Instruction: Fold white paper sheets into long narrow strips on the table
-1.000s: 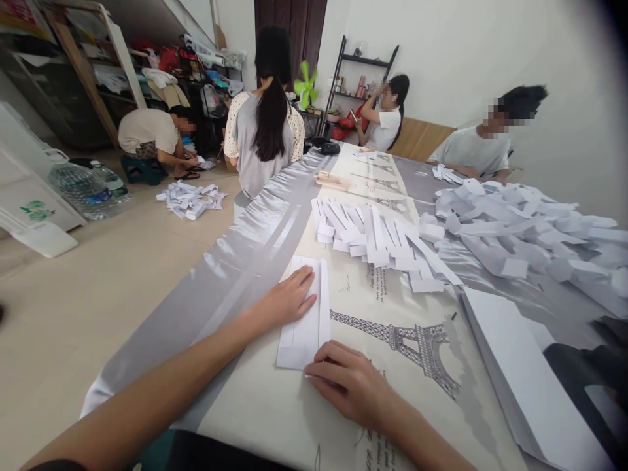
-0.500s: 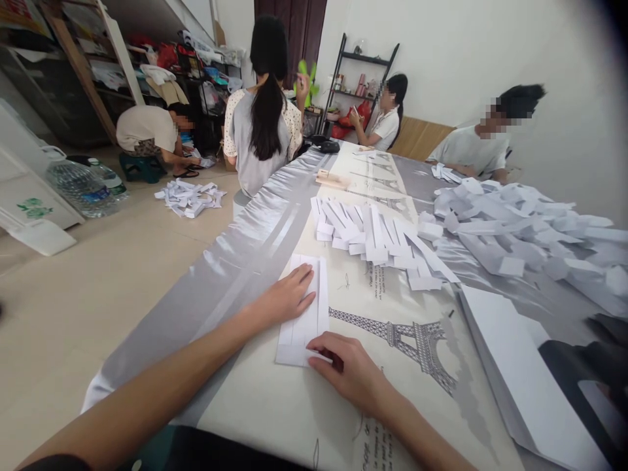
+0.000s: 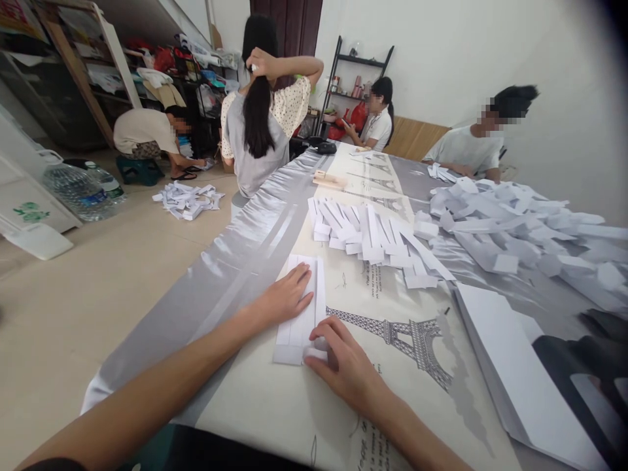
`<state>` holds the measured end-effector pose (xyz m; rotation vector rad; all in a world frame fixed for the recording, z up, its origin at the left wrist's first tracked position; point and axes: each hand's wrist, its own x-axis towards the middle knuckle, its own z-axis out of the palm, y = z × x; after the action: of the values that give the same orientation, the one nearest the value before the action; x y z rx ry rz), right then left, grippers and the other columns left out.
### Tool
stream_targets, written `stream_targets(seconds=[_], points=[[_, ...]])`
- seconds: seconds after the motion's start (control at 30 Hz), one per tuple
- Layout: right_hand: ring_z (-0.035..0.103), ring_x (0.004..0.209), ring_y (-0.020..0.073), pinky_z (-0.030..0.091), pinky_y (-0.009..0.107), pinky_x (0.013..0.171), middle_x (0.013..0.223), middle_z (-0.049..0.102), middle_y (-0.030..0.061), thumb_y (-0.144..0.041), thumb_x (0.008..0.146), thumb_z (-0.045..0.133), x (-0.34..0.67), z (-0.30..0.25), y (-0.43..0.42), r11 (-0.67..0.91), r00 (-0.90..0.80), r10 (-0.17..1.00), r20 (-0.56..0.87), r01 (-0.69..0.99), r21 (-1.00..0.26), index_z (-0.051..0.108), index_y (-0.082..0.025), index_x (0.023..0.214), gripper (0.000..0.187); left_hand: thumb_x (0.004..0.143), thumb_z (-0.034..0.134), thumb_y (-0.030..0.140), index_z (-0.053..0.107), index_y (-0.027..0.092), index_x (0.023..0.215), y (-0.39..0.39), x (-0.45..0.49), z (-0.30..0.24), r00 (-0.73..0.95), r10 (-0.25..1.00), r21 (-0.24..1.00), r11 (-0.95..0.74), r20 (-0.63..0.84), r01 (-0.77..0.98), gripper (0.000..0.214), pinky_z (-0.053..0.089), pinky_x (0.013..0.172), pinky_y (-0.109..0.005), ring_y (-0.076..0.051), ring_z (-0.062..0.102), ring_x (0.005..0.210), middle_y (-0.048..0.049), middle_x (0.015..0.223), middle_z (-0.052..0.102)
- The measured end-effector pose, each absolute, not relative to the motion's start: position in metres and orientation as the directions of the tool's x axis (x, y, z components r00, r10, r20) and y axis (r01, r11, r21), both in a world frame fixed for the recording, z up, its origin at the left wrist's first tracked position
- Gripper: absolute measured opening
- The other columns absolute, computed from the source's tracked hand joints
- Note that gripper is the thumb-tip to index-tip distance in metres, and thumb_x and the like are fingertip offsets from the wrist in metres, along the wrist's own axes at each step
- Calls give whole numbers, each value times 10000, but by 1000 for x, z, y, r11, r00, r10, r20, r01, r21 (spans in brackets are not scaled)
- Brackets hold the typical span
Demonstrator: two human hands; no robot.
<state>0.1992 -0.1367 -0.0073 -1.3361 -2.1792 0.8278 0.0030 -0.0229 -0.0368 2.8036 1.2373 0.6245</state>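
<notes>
The right hand, nearest, is half curled, thumb and fingers bent around a raised flap at the near right corner of one folded white sheet and grasping it. The left hand lies flat on the same sheet, fingers stretched forward and loosely parted, pressing without gripping. The sheet lies lengthwise under the left palm, its near end just left of the right fingertips, on a cream runner printed with towers, over a silver cloth. To the right of the right hand, well apart, is one large white paper piece; how many layers it has cannot be told. Beyond the sheet are two heaps of folded strips, too overlapped to count: a smaller one on the runner and a larger one to its right. Past the smaller heap lies one wooden-looking block. On the floor at left are one pile of strips and two clear bottles. Four other people sit farther back, one on a low stool.
</notes>
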Motion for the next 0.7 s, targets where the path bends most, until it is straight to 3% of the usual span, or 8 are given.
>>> stream_targets(seconds=[0.1,0.2,0.3,0.4,0.53,0.7], points=[[558,985,223,510,361,829,1077,537,26,-158,845,711,202,-5,-134,343,-392,917,80,667,-662,498,-253,996,278,1020,424,249,438,50,1391,-24,8,-34,615,670,111,-708,417,697,421,353,1174,-473,-337,303,1486,-238,1513,424],[551,968,225,508,374,844,1024,542,13,-185,814,766,203,-5,-131,311,-359,931,67,686,-658,480,-252,921,312,996,399,109,561,111,1261,-27,9,-27,611,615,113,-745,499,658,311,412,1104,-477,-325,412,1413,-205,1444,497],[540,971,230,487,402,889,991,552,4,-196,798,799,204,-7,-130,325,-360,930,79,698,-638,473,-245,862,335,1019,413,126,645,171,1100,-31,3,-16,711,509,241,-860,485,451,250,490,961,-396,-252,604,1152,-131,1222,637],[533,990,237,465,424,918,1002,566,6,-194,795,810,204,-10,-131,348,-371,923,100,697,-628,482,-239,851,336,1003,560,254,678,207,1039,-36,-8,-4,854,384,471,-860,351,194,132,498,860,-305,-188,643,950,-61,1037,673],[535,983,241,462,430,903,1003,573,14,-199,789,816,203,-13,-132,361,-370,921,121,694,-623,492,-233,836,329,881,744,388,694,222,997,-39,-14,2,893,377,635,-759,246,146,208,475,888,-301,-204,617,1015,-57,1105,635],[544,1009,230,472,422,929,1016,573,23,-164,853,719,208,-8,-130,386,-400,906,139,645,-659,515,-230,853,214,851,772,422,669,229,1018,-38,-11,-1,901,385,662,-731,199,166,276,444,914,-314,-223,581,1048,-54,1118,629]])
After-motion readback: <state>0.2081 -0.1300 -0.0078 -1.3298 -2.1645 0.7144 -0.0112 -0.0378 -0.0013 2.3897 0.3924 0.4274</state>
